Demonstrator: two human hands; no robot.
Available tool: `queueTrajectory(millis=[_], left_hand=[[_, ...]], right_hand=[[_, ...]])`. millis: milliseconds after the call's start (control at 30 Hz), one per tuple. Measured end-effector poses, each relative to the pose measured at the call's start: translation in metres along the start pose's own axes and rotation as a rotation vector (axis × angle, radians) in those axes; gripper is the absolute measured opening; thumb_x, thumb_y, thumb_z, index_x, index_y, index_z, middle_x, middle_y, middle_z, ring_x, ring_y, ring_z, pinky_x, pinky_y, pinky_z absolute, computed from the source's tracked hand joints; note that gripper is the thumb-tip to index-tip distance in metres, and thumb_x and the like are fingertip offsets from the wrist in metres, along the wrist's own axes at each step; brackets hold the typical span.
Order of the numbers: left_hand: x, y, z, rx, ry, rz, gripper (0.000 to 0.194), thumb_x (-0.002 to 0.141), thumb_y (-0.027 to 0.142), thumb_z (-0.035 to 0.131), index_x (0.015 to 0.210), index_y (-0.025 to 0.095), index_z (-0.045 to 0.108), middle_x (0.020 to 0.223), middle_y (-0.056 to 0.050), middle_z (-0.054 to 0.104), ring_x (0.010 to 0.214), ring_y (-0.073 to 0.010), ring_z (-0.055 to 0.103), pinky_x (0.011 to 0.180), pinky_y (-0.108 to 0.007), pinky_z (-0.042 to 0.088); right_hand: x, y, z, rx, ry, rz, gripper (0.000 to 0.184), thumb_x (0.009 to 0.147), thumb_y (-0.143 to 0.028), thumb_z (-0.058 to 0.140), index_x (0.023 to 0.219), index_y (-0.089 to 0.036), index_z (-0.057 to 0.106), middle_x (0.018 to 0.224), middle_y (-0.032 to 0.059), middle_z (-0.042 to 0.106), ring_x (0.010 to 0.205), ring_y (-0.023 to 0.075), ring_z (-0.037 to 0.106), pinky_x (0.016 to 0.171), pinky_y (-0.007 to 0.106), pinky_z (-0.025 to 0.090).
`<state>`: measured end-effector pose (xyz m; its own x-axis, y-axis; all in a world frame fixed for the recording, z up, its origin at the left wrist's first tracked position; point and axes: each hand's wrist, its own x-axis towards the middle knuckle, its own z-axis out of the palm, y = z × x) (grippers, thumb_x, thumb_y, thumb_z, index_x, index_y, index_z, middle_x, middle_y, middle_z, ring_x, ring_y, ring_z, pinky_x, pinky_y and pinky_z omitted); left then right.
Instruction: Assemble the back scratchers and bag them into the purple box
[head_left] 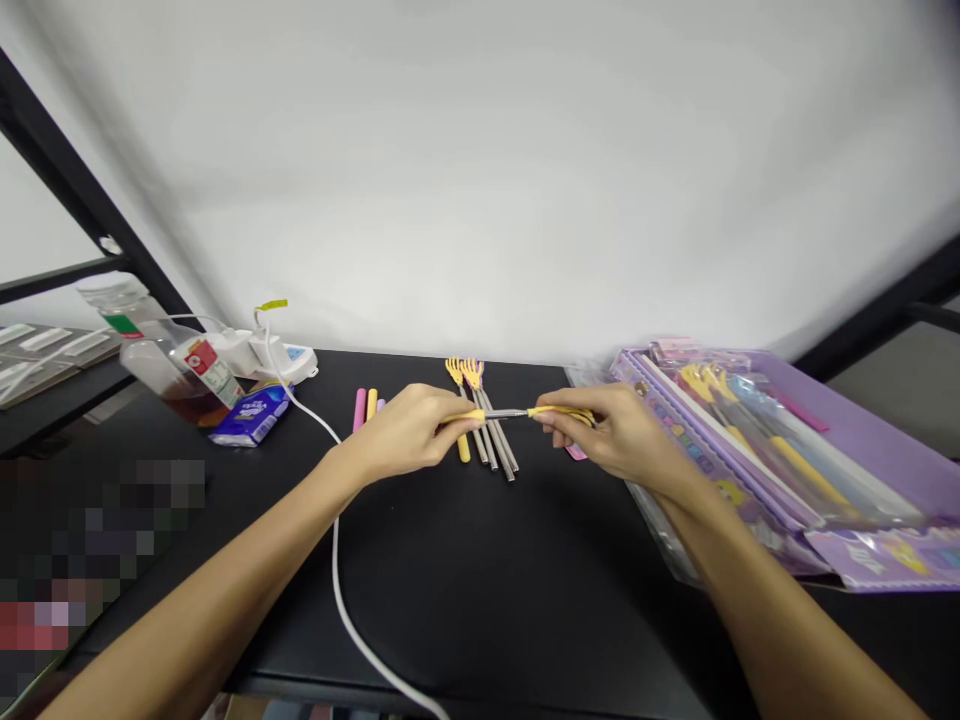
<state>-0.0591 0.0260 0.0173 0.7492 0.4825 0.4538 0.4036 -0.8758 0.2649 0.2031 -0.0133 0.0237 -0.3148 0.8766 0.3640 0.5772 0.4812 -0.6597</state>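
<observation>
Between my two hands is a telescopic back scratcher (506, 414), held level above the table. My left hand (405, 430) is closed around its yellow handle, and my right hand (604, 430) pinches the yellow claw end. A short length of metal rod shows between the hands. Just behind, on the black table, lie several back scratchers (495, 435) with yellow and pinkish claws; most show bare metal rods, and one has a yellow handle (464, 447). Loose handle tubes, one pink (359, 408) and one yellow (371, 402), lie beyond my left hand, with a purple one partly hidden.
At right, a purple display box (847, 415) holds bagged back scratchers (787, 450). A bottle of dark liquid (176, 370), a blue packet (253, 413) and a power strip (301, 362) stand at left. A white cable (341, 590) crosses the black table (525, 600).
</observation>
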Motion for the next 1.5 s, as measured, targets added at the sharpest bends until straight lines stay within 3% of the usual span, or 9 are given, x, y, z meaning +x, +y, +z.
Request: queueTrajectory(millis=[233, 467, 533, 667, 733, 967, 1267, 1400, 1500], left_hand=[[-0.002, 0.000, -0.006, 0.137, -0.018, -0.119, 0.026, 0.101, 0.033, 0.050, 0.086, 0.018, 0.067, 0.071, 0.000, 0.065, 0.062, -0.0134, 0.058, 0.059, -0.026, 0.034], [0.000, 0.006, 0.017, 0.453, 0.090, 0.028, 0.035, 0.106, 0.038, 0.041, 0.108, 0.019, 0.070, 0.073, -0.001, 0.069, 0.060, -0.0148, 0.063, 0.052, -0.028, 0.028], [0.000, 0.002, 0.015, 0.464, 0.124, -0.005, 0.035, 0.106, 0.035, 0.041, 0.104, 0.018, 0.071, 0.075, -0.002, 0.070, 0.063, -0.0148, 0.065, 0.054, -0.027, 0.033], [-0.001, -0.014, 0.000, 0.531, 0.220, -0.146, 0.026, 0.102, 0.035, 0.052, 0.100, 0.020, 0.073, 0.084, -0.003, 0.075, 0.071, -0.0174, 0.069, 0.059, -0.027, 0.040], [-0.001, -0.018, -0.001, 0.572, 0.233, -0.148, 0.025, 0.101, 0.035, 0.054, 0.100, 0.020, 0.073, 0.085, -0.004, 0.075, 0.072, -0.0187, 0.069, 0.062, -0.029, 0.042], [0.009, 0.000, 0.028, 0.611, 0.262, 0.015, 0.024, 0.104, 0.024, 0.046, 0.101, 0.016, 0.069, 0.078, -0.004, 0.072, 0.065, -0.0171, 0.064, 0.064, -0.030, 0.043], [0.022, 0.009, 0.008, 0.713, 0.311, -0.240, 0.015, 0.092, 0.014, 0.057, 0.084, 0.019, 0.068, 0.071, -0.005, 0.071, 0.066, -0.0233, 0.067, 0.062, -0.035, 0.043], [0.028, 0.016, 0.020, 0.636, 0.294, -0.024, 0.020, 0.095, 0.011, 0.052, 0.103, 0.018, 0.069, 0.094, -0.009, 0.077, 0.087, -0.0238, 0.072, 0.078, -0.037, 0.050], [0.022, 0.008, 0.021, 0.615, 0.281, 0.023, 0.023, 0.096, 0.009, 0.050, 0.099, 0.017, 0.071, 0.099, -0.009, 0.078, 0.092, -0.0234, 0.073, 0.081, -0.035, 0.052]], right_hand=[[0.001, -0.001, 0.008, 0.139, 0.020, 0.060, 0.026, 0.092, -0.042, 0.063, 0.090, -0.018, 0.074, 0.064, 0.0013, 0.067, 0.050, 0.0123, 0.058, 0.047, 0.024, 0.043], [0.003, -0.006, 0.015, 0.343, -0.036, 0.203, 0.026, 0.084, -0.042, 0.074, 0.084, -0.016, 0.074, 0.065, 0.0013, 0.067, 0.051, 0.0122, 0.059, 0.049, 0.024, 0.046], [0.004, 0.001, 0.002, 0.430, 0.074, 0.247, 0.027, 0.078, -0.041, 0.081, 0.079, -0.015, 0.073, 0.061, 0.0013, 0.065, 0.049, 0.0107, 0.056, 0.045, 0.022, 0.044], [0.007, 0.021, -0.032, 0.815, 0.703, 0.305, 0.030, 0.064, -0.026, 0.091, 0.067, -0.015, 0.064, 0.059, -0.0035, 0.059, 0.048, 0.0044, 0.048, 0.042, 0.016, 0.039], [0.009, 0.024, -0.037, 0.945, 0.845, 0.335, 0.032, 0.067, -0.027, 0.090, 0.067, -0.016, 0.060, 0.058, -0.0037, 0.058, 0.050, 0.0052, 0.051, 0.044, 0.015, 0.041], [0.016, 0.004, -0.009, 1.005, 0.709, 0.327, 0.033, 0.077, -0.044, 0.082, 0.074, -0.017, 0.062, 0.059, -0.0015, 0.060, 0.050, 0.0092, 0.056, 0.046, 0.019, 0.045], [0.006, 0.023, -0.045, 0.967, 1.170, 0.243, 0.039, 0.089, -0.048, 0.068, 0.069, -0.020, 0.051, 0.053, -0.0086, 0.038, 0.040, 0.0037, 0.032, 0.038, 0.018, 0.031], [0.011, 0.018, -0.026, 1.033, 1.131, 0.292, 0.042, 0.084, -0.053, 0.071, 0.067, -0.020, 0.050, 0.050, -0.0085, 0.039, 0.039, 0.0044, 0.030, 0.038, 0.020, 0.029], [0.006, 0.025, -0.035, 1.055, 1.145, 0.280, 0.035, 0.085, -0.043, 0.071, 0.068, -0.020, 0.050, 0.052, -0.0085, 0.039, 0.039, 0.0045, 0.029, 0.037, 0.020, 0.027]])
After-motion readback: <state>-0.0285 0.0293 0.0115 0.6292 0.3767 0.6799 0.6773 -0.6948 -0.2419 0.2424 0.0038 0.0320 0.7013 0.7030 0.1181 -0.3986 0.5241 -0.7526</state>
